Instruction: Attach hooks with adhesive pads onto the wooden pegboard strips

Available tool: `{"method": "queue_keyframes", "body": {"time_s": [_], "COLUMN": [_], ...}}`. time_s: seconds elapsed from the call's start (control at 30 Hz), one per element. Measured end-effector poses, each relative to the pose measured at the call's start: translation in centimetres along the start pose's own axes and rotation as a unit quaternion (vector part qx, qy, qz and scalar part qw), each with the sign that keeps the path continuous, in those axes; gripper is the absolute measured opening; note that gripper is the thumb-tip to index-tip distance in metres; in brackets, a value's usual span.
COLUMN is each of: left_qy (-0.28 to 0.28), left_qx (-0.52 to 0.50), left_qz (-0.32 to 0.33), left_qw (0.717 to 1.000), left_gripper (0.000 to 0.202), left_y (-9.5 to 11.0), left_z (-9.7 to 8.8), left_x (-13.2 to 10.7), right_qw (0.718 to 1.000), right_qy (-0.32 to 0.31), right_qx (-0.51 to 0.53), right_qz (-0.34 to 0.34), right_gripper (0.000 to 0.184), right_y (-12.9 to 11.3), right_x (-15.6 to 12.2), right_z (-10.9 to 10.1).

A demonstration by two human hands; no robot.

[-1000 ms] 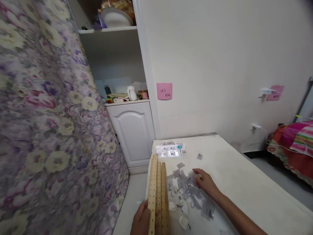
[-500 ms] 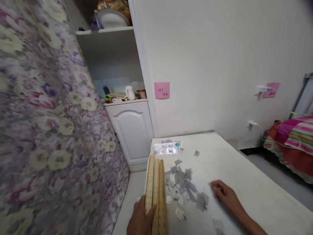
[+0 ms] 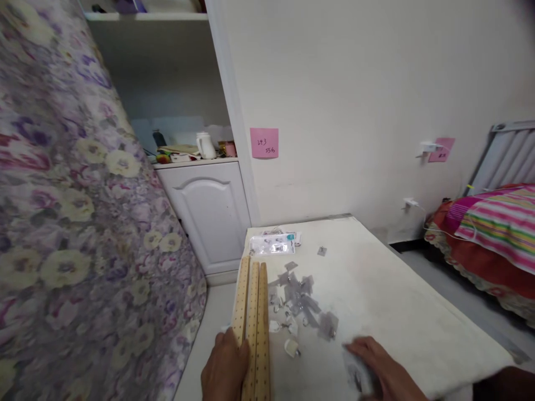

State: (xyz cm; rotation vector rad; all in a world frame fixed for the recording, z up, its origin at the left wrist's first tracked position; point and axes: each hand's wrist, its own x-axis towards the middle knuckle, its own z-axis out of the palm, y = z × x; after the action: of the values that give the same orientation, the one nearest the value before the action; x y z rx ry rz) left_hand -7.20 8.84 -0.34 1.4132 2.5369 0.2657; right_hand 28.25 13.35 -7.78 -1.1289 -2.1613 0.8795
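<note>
Three long wooden strips with rows of small holes [image 3: 252,312] lie side by side along the left edge of a white table [image 3: 393,301]. My left hand [image 3: 223,370] is wrapped round their near ends. My right hand [image 3: 378,370] rests on the table at the bottom, fingers curled over a small clear packet [image 3: 355,374]; motion blurs it. Several small clear packets with metal hooks [image 3: 298,303] lie scattered beside the strips.
A larger clear package with a teal label [image 3: 272,244] lies at the table's far left. A floral mattress [image 3: 79,223] leans on the left. A white cabinet [image 3: 207,214], pink sticky notes [image 3: 264,143], striped bedding [image 3: 497,223] and a radiator [image 3: 507,153] surround the table.
My right hand left the pile of packets and drew back toward me along the table, closing over one packet. The view tilted down and shifted right; my left hand stays on the strips.
</note>
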Motion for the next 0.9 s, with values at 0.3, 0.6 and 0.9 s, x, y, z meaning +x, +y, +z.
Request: {"method": "queue_keyframes", "body": {"time_s": [0.3,0.6,0.9], "left_qy": [0.008,0.011,0.019], "left_qx": [-0.009,-0.01,0.019], "left_qz": [-0.017,-0.003,0.013], "left_qw": [1.0,1.0,1.0], "left_gripper": [0.056,0.06,0.057], "left_y": [0.0,-0.4,0.5], "left_z": [0.2,0.8,0.1], "left_x": [-0.2,0.1,0.3], "right_qw": [0.998,0.994,0.994], "right_qy": [0.017,0.055,0.024], "right_qx": [0.005,-0.033,-0.106], "right_qz": [-0.064,-0.086,-0.007], "right_gripper": [0.044,0.03,0.044], "right_y": [-2.3,-3.8,-1.1], "right_x": [1.5,2.5,0.3], "right_z": [1.6,2.9,4.2]}}
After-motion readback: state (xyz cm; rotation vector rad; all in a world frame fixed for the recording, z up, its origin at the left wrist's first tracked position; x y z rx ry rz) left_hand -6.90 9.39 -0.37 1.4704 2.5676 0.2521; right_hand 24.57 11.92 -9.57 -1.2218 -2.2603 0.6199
